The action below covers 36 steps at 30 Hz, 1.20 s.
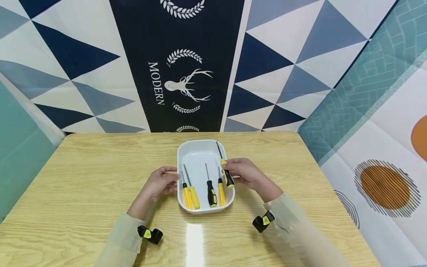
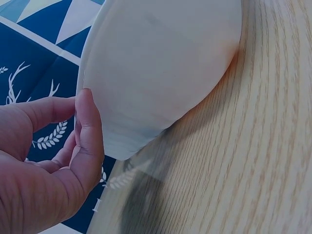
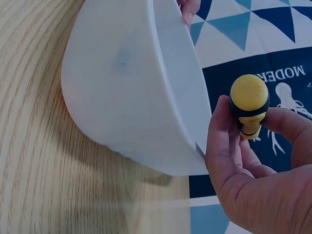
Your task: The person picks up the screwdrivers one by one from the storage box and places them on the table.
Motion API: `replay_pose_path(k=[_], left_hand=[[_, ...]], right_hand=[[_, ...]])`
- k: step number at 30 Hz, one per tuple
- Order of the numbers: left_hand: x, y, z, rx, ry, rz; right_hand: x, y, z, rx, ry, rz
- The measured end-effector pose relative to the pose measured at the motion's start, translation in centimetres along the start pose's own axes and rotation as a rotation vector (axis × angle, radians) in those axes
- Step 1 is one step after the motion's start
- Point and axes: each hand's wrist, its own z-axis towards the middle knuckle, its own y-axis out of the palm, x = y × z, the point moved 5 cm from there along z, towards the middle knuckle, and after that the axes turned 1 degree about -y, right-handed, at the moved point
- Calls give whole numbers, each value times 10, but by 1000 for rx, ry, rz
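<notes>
A white rectangular tub (image 1: 201, 211) with rounded corners rests on the table. My left hand (image 1: 161, 183) pinches its left rim; the left wrist view shows the tub's outer wall (image 2: 161, 63) with thumb and fingers at the edge. At the right rim, my right hand (image 1: 246, 172) holds a black and yellow screwdriver (image 1: 228, 178), its shaft pointing away over the tub. The handle's yellow end (image 3: 249, 92) faces the right wrist camera. Inside lie two yellow screwdrivers (image 1: 191, 196) at the left, a black and yellow one (image 1: 211, 194) near the middle and another yellow-handled one (image 1: 221, 193) at the right.
The wood-grain table (image 1: 110, 167) extends to both sides of the tub. Behind it hangs a patterned cloth (image 1: 180, 74) with triangles and a deer head. A small black camera (image 1: 155, 235) sits on the left wrist, another (image 1: 261, 221) on the right.
</notes>
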Motion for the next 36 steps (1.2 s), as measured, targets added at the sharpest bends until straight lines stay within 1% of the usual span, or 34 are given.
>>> replay_pose_path(k=[6,17,24,36], left_hand=[[0,0,0,1,-5,-1],[0,0,-1,0,-10,-4],[-2,0,1,5,-20,-9],[-2,0,0,0,-12,1]], right_hand=[[1,-8,-2,40,7,-14],[6,-22,-3,46,4,-27],[10,-30,-5,35,1,18],[20,-43,-4,19,2,58]])
